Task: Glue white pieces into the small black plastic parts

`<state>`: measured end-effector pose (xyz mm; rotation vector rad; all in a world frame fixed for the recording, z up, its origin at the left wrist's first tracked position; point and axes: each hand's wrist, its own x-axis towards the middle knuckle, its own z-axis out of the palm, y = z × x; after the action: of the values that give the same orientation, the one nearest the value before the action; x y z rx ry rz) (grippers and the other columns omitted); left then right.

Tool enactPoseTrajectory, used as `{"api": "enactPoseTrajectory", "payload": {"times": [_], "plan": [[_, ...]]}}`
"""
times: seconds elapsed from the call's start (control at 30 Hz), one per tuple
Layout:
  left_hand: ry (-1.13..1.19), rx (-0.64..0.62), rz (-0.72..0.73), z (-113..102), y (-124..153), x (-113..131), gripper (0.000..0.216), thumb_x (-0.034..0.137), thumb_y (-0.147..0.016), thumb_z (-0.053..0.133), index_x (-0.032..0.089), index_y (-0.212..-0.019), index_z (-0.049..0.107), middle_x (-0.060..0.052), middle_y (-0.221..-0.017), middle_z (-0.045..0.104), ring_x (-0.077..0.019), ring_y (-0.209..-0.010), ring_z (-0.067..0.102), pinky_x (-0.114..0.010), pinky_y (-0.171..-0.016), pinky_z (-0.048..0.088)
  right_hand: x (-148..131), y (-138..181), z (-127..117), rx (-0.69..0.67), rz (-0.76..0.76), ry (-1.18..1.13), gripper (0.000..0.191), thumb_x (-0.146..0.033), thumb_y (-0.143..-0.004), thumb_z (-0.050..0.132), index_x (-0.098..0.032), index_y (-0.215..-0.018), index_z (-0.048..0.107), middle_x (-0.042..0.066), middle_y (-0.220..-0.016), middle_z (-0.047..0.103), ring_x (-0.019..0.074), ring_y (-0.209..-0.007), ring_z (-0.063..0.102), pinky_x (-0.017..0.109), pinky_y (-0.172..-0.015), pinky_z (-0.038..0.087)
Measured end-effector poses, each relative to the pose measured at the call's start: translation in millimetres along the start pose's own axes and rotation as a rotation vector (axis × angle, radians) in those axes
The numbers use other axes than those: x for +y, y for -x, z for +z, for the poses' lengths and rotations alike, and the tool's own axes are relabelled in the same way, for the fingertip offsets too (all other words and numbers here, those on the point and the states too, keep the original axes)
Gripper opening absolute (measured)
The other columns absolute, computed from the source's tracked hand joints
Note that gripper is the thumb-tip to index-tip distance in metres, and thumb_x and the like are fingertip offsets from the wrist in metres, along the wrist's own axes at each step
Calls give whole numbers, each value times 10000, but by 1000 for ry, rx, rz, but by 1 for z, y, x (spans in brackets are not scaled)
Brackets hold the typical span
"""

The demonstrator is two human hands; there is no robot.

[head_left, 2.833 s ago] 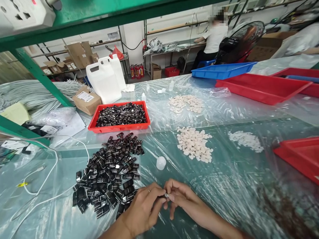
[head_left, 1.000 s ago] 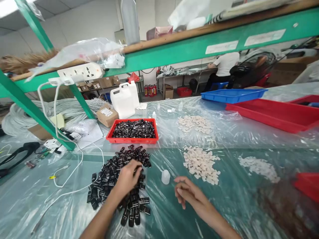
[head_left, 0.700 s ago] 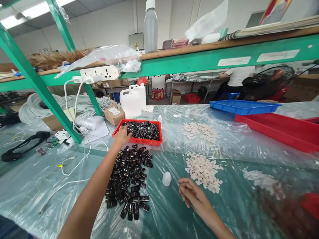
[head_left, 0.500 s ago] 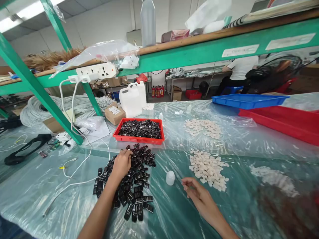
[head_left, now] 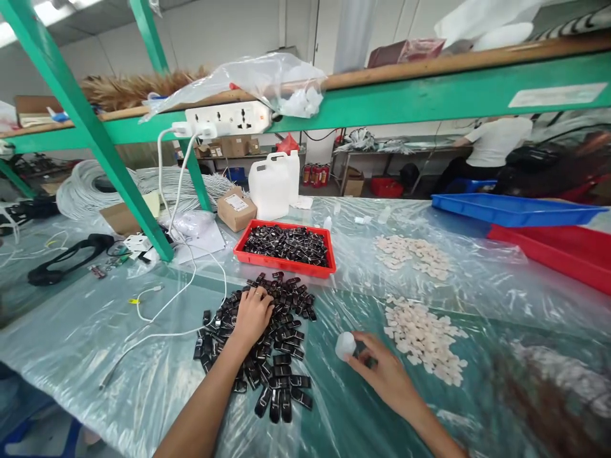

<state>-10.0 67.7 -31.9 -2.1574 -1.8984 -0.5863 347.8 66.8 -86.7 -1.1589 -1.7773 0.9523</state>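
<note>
Loose heap of small black glossy parts (head_left: pixel 267 343), one heap, too many to count, lying on the plastic-covered surface (head_left: pixel 95 356) in front of the person; left hand (head_left: pixel 252 315) lies palm down on top of the heap, fingers (head_left: pixel 248 294) spread and flat over the parts, a ring on one finger; whether a part is caught beneath the palm cannot be told.

Right hand (head_left: pixel 382 372), one, lies just right of the heap; its fingertips touch a small white plastic cap (head_left: pixel 345 345), one, with a dark piece between cap and hand; fingers lightly curled about it, grip not clear.

Red tray (head_left: pixel 285 262), one, shallow, just beyond the heap, filled with more of the same black parts; count not legible.

White chips: three heaps; nearest (head_left: pixel 424 337) just right of the right hand, second (head_left: pixel 413 252) farther back, third (head_left: pixel 568 375) at far right, blurred.

White jugs (head_left: pixel 273 184), two, upright, touching, behind the red tray; cardboard box (head_left: pixel 235 210), one, labelled, to their left.

White cable (head_left: pixel 181 318), looping over the surface left of the heap, rising to a white power strip (head_left: pixel 228 118), one, fixed under the green shelf (head_left: pixel 429 95).

Blue tray (head_left: pixel 515 210), one, far right; large red tray (head_left: pixel 554 254), one, just in front of it.

Another person (head_left: pixel 491 146) in a white top, one, sits at a bench well behind.
</note>
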Motion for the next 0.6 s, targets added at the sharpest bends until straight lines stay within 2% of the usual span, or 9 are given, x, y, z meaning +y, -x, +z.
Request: {"api": "enactPoseTrajectory", "payload": {"times": [0.1, 0.17, 0.23, 0.27, 0.33, 0.4, 0.5, 0.6], "plan": [[113, 104, 46, -9, 3, 6, 152, 256, -961, 670, 224, -1110, 668, -11, -1110, 639, -213, -1058, 614, -419, -937, 492, -17, -20, -3, -49, -31, -43, 300, -627, -1037, 927, -337, -1116, 915, 83, -1201, 972, 283, -862, 941, 371, -712, 789], [206, 192, 59, -18, 4, 15, 160, 256, -970, 659, 255, -1129, 665, -13, -1111, 647, -204, -1045, 630, -394, -935, 507, -32, -30, -8, -60, -47, -88, 335, -659, -1122, 869, -341, -1224, 892, 105, -1291, 985, 307, -1129, 991, 388, -945, 838], [303, 283, 56, -29, 6, 29, 146, 271, -1008, 607, 246, -1149, 636, -19, -1075, 661, -179, -994, 658, -345, -901, 545, -50, -32, -14, -40, -64, -139, 344, -662, -1173, 822, -347, -1308, 852, 124, -1423, 980, 304, -1315, 980, 403, -1130, 822], [349, 322, 57, -35, 8, 38, 143, 278, -1029, 572, 232, -1157, 616, -24, -1053, 668, -168, -969, 672, -319, -872, 566, -60, -31, -16, -25, -77, -151, 331, -643, -1179, 823, -350, -1331, 847, 123, -1448, 982, 297, -1333, 979, 394, -1147, 819], [417, 373, 78, -44, 15, 55, 139, 294, -1041, 551, 223, -1151, 599, -30, -1025, 684, -164, -936, 695, -296, -825, 598, -79, -23, -20, -5, -151, -98, 286, -570, -1153, 869, -359, -1347, 874, 97, -1377, 1011, 271, -1191, 1007, 342, -1044, 836], [453, 397, 138, -48, 24, 69, 142, 282, -1012, 596, 243, -1148, 607, -21, -1011, 704, -166, -920, 717, -287, -799, 622, -94, -14, -24, 6, -305, 57, 257, -474, -1100, 929, -373, -1335, 915, 62, -1289, 1032, 249, -1055, 1019, 287, -937, 834], [463, 431, 200, -46, 35, 81, 203, 233, -952, 662, 268, -1146, 617, -4, -986, 727, -169, -885, 738, -288, -768, 645, -106, -5, -29, 41, -541, 260, 359, -338, -1077, 924, -409, -1428, 915, 39, -1281, 1038, 244, -1073, 1037, 245, -944, 821], [457, 458, 201, -41, 39, 84, 179, 222, -952, 645, 276, -1121, 621, 6, -964, 735, -162, -838, 746, -281, -722, 648, -107, -4, -31, 66, -630, 327, 490, -259, -1094, 868, -439, -1550, 862, 31, -1263, 1033, 246, -1057, 1041, 243, -959, 823]]}}
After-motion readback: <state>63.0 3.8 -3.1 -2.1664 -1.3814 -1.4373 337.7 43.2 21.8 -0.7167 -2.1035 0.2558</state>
